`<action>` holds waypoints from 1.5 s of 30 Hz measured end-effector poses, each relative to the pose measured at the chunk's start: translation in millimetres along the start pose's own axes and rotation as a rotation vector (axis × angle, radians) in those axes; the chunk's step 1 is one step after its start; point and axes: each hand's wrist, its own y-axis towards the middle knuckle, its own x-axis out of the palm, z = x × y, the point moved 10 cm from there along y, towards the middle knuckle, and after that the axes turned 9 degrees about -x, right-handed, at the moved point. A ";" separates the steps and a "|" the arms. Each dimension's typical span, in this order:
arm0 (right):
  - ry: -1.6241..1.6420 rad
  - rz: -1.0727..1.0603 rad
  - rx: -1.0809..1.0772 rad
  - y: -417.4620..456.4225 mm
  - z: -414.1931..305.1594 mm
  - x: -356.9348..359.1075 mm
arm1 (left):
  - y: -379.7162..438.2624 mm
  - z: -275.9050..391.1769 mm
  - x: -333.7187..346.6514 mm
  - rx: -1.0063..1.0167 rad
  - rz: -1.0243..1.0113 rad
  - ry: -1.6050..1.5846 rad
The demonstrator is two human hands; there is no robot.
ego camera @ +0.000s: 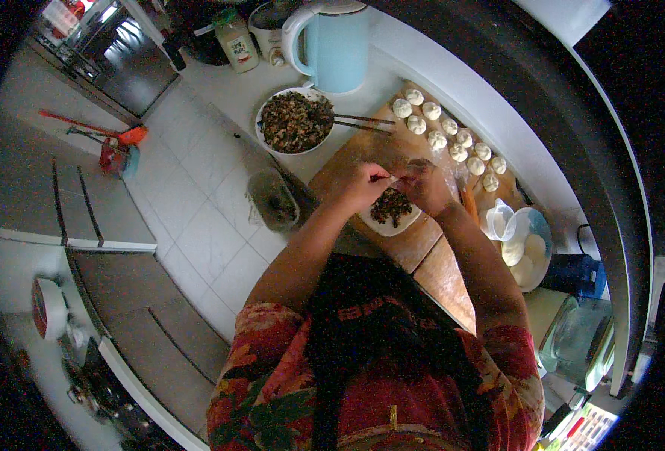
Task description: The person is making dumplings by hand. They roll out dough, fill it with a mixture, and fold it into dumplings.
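A flattened dough wrapper [387,228] topped with dark chopped filling [391,207] lies at the near part of a wooden board [355,152]. My left hand [368,183] pinches the wrapper's far edge between thumb and fingers. Beside it, my right hand [425,186] is bent over the same edge, its fingertips close to the left ones and partly hidden. Beyond my hands, several pleated buns [436,140] sit in rows on the floured board. A white bowl [260,132] of the same dark filling stands to the left, with chopsticks [363,120] resting in it.
A light-blue kettle [341,51] and a labelled jar [236,48] stand behind the bowl. At the right are a clear plastic cup [500,220] and a bowl [544,242] holding dough pieces. A bin [273,200] is below the counter's left edge.
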 end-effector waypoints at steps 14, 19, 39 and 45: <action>-0.182 -0.034 -0.123 3.4 -6.9 5.7 | -7.5 -25.2 -1.9 0.008 0.200 0.028; -0.178 0.058 -0.182 3.9 -13.3 -4.3 | -22.8 -15.4 -18.0 -0.060 0.217 0.250; -0.178 -0.249 -0.138 17.5 -34.5 10.6 | -38.9 -23.5 -25.1 -0.091 0.292 0.135; -0.046 -0.191 -0.300 25.9 -52.6 6.4 | -36.2 -19.4 -19.1 -0.069 0.271 0.131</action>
